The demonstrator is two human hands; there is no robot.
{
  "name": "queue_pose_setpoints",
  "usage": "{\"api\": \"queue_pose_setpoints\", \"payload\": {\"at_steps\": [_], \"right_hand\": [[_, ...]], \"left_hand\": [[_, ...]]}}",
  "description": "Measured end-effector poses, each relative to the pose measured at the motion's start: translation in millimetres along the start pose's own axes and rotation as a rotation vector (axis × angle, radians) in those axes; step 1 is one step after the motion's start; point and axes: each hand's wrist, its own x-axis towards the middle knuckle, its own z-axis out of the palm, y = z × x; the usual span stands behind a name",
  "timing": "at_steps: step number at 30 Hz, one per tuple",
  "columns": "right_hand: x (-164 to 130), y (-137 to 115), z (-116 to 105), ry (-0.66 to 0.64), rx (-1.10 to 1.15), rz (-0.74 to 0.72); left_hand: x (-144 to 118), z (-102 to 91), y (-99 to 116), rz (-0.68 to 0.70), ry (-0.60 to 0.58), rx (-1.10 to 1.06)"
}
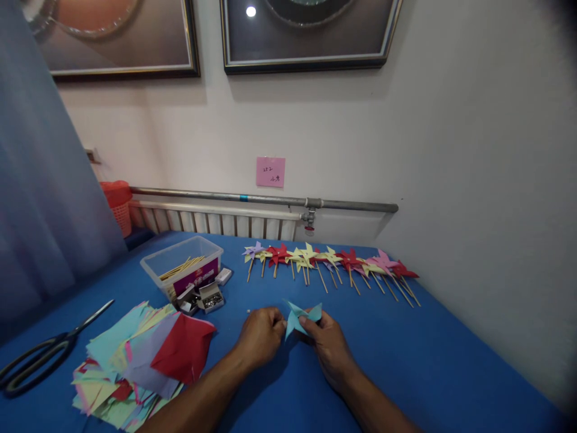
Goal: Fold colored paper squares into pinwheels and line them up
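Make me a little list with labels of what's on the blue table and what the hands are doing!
left hand: touching the left edge of the light blue paper pinwheel
right hand: pinching the pinwheel's right side
table: blue cover
far row: finished pinwheels on sticks, red, yellow, purple and pink
clear box: holds wooden sticks
beside box: small open boxes of metal pieces
left front: pile of coloured paper squares
far left: black scissors
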Motion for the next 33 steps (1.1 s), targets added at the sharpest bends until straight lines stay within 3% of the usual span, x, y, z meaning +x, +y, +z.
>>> {"api": "queue_pose_setpoints", "payload": {"at_steps": [33], "right_hand": [[9,11,-7,0.003,-0.030,-0.003]], "left_hand": [[-1,0.8,0,0.007,0.008,0.039]]}}
